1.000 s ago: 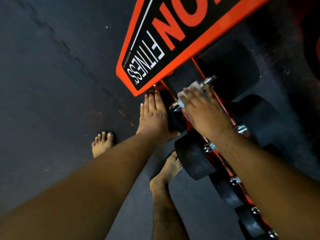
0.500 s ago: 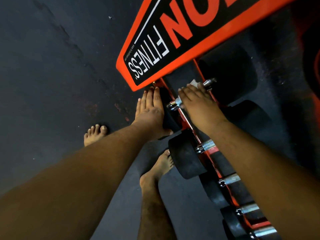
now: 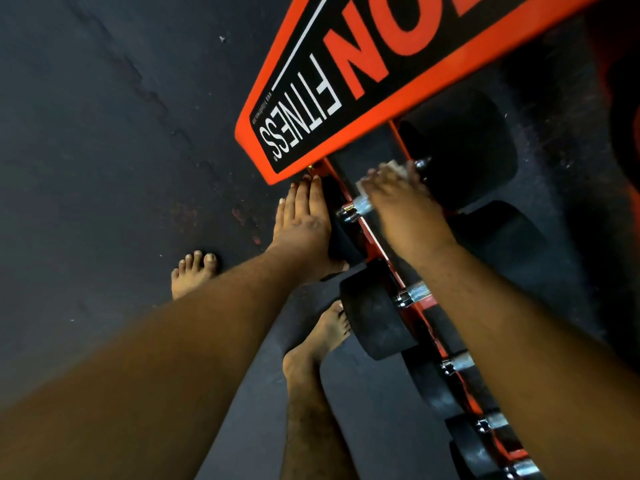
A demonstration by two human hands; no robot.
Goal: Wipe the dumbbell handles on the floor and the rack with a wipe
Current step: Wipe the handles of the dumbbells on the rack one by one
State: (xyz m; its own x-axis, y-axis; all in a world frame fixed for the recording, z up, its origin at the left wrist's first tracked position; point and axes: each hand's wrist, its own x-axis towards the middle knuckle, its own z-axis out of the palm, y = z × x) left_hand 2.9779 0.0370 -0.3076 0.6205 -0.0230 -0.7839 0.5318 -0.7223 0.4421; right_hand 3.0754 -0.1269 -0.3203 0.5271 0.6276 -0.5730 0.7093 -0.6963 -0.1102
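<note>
Nearest, along the orange rack (image 3: pixel 377 237): chrome handles and black heads of smaller dumbbells (image 3: pixel 377 310) in a row; beyond these, left hand (image 3: pixel 304 223) laid flat, fingers straight, against the black head of the far dumbbell (image 3: pixel 460 147) on the rack's floor side; across the rail, right hand (image 3: pixel 405 202) blurred, curled over that dumbbell's handle (image 3: pixel 362 205), white wipe (image 3: pixel 393 167) pressed beneath the fingers; farthest, the orange FITNESS sign (image 3: pixel 346 81) above the rack.

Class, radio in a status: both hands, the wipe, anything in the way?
Right hand presses wipe on dumbbell handle. Left hand flat against dumbbell head. Nothing blocking.
</note>
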